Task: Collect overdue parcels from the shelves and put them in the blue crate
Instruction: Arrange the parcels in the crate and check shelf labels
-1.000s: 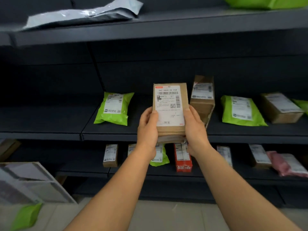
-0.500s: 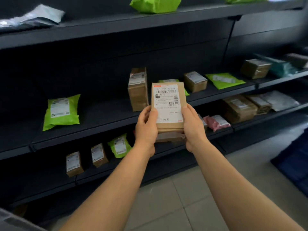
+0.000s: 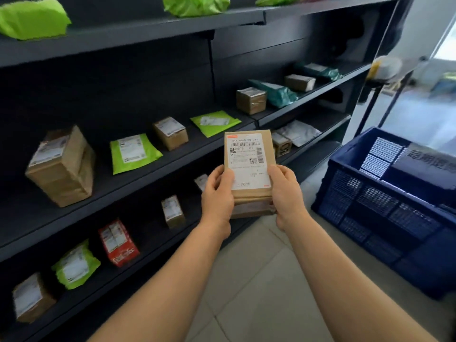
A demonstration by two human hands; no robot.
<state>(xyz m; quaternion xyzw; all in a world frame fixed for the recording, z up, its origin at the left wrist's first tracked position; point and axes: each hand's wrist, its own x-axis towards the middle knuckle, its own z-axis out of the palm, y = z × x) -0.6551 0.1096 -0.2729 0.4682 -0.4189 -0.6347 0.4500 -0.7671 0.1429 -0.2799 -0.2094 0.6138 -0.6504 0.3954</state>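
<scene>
A flat brown cardboard parcel (image 3: pixel 248 154) with a white barcode label stands upright in front of me, above the floor. My left hand (image 3: pixel 218 193) grips its lower left edge and my right hand (image 3: pixel 286 191) grips its lower right edge, thumbs on the label side. The blue crate (image 3: pixel 385 201) with lattice walls sits on the floor to the right of my hands; a dark slab and two light patterned pieces lie inside it. The dark shelves (image 3: pixel 153 174) run along the left with many parcels on them.
On the shelves lie brown boxes (image 3: pixel 61 166), green mailer bags (image 3: pixel 133 153), a red box (image 3: pixel 118 243), teal bags (image 3: pixel 276 92) and a grey bag (image 3: pixel 298 132). Pale floor tiles (image 3: pixel 259 280) stretch below my arms. A glass door frame (image 3: pixel 394 70) stands at the far right.
My view has swung right along the shelves; the blue crate, only an edge half a second ago, is now in full view. Both hands still hold the parcel the same way.
</scene>
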